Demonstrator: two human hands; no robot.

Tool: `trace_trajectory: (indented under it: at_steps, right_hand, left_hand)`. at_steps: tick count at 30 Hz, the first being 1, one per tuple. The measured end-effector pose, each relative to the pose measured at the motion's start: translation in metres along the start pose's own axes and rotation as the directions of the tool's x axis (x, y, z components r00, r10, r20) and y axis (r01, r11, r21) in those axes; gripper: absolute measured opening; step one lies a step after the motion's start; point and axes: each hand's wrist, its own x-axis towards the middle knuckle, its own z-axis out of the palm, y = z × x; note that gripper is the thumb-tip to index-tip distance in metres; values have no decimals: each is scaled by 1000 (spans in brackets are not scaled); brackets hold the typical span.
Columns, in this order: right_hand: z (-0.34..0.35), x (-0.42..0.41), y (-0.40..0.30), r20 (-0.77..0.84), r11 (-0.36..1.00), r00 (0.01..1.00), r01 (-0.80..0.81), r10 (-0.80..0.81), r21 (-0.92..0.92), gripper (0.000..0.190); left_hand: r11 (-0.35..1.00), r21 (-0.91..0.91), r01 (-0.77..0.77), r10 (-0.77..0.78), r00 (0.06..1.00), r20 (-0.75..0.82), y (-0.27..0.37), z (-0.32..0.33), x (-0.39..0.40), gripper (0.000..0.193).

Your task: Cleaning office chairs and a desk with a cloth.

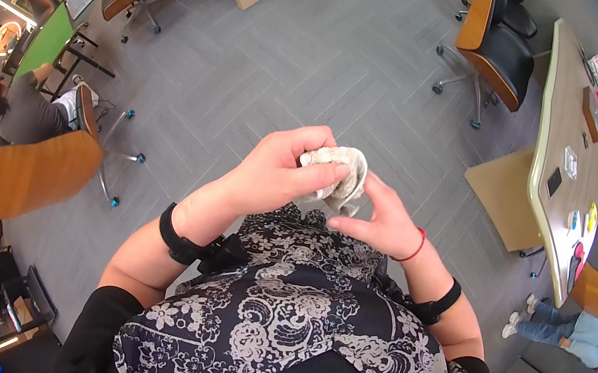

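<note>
A rolled or bunched piece of off-white cloth (344,179) is held up in front of my body, above the floor. My left hand (293,165) grips it from the left, with the thumb pressed across its front and the fingers behind. At its right side is my right hand (380,215), with thumb and fingers apart; the fingertips are close to the cloth's edge, and whether they touch it I cannot tell. Below the hands lies the dark floral fabric (303,306) of my clothing.
A long table (558,141) with small items stands at the right, an office chair (496,56) beside it. At the left, a person (36,107) sits at a green-topped table (50,41), near a wooden-backed chair (40,173). Another person (576,336) stands at the lower right. Grey floor (319,65) lies ahead.
</note>
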Motion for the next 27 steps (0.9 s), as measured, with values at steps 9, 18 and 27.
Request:
trace_trajectory:
  at_steps: [9,18,27]
  right_hand:
    - [-37,85,44,-321,953,911,-296,260,-67,24]
    - [-79,155,69,-329,878,814,-444,479,179,14]
    - [-152,237,148,-303,849,802,-430,515,307,14]
  left_hand:
    - [986,-99,-134,135,991,5,12,-83,79,16]
    - [982,-182,-57,55,998,-18,25,-174,184,18]
    - [998,-62,-27,24,998,-52,7,-249,292,20]
